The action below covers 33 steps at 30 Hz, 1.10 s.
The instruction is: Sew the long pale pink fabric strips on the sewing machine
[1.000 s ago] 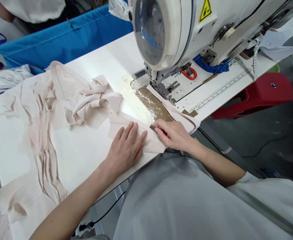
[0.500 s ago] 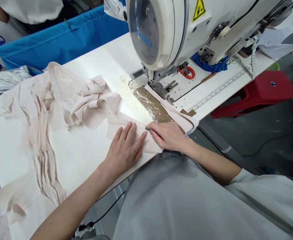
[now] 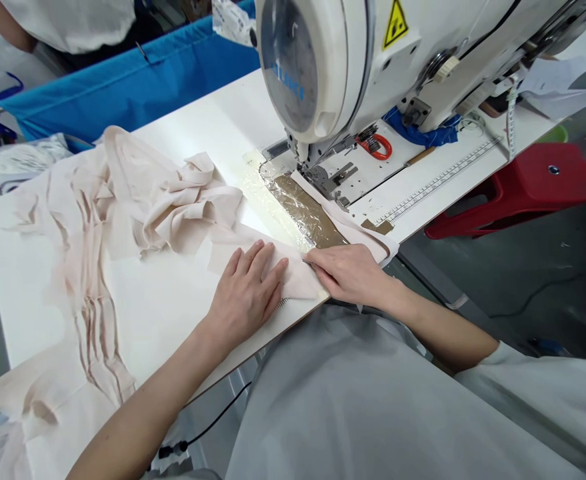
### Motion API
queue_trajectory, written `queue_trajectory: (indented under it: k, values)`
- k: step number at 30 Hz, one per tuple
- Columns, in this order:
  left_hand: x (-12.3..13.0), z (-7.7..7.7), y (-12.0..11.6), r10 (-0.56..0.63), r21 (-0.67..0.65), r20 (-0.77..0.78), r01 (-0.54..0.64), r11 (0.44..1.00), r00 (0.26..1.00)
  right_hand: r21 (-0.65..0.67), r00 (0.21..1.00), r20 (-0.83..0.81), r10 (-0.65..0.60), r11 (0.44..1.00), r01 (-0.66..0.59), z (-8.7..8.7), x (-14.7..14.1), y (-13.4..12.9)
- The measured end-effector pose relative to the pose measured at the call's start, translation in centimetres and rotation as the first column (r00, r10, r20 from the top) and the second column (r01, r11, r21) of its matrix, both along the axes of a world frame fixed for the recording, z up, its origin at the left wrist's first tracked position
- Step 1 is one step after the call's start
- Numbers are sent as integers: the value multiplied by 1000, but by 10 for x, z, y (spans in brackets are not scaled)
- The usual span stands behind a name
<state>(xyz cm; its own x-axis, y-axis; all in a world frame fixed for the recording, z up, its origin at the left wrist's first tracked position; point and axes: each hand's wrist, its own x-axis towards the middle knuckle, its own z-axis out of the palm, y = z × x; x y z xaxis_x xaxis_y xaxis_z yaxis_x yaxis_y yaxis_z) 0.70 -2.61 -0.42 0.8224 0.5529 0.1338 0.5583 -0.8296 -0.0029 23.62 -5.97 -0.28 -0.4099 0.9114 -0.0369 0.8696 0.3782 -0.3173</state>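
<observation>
My left hand (image 3: 247, 290) lies flat with its fingers spread on a pale pink fabric piece (image 3: 300, 277) near the table's front edge. Just to its right, my right hand (image 3: 345, 272) pinches the edge of that piece between thumb and curled fingers. A pale pink strip (image 3: 357, 233) runs from under the presser foot of the white sewing machine (image 3: 340, 60) down to the table edge by my right hand. Crumpled pink fabric (image 3: 177, 207) lies behind my left hand, and gathered pink pieces (image 3: 93, 287) stretch along the left of the white table (image 3: 157, 320).
Orange-handled scissors (image 3: 380, 147) and a printed ruler scale (image 3: 437, 180) are right of the needle. A red stool (image 3: 533, 183) stands beyond the table's right edge. Behind the table hangs a blue cloth (image 3: 137, 80), with another person's arm (image 3: 7, 23) past it.
My left hand has slid slightly left, and my right hand has moved a little right, so the gap between them is wider. The fabric piece under them has shifted slightly.
</observation>
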Motion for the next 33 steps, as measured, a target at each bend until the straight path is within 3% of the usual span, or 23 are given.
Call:
queue_trajectory:
  k: [4,10,20,33]
  values:
    - [7,0,-2,-47,-14,40,47,999,998,-7,1000,2,-10,1000,10,-3,-12,11]
    - [8,-5,-6,-40,-16,24,40,999,999,28,978,-187,-93,995,100,-15,-11,11]
    - [7,-11,-8,-46,37,85,43,998,995,53,985,-152,-85,994,94,-18,-15,15]
    - [8,-8,-8,-53,50,35,51,997,998,70,981,-181,-73,994,87,-20,-17,17]
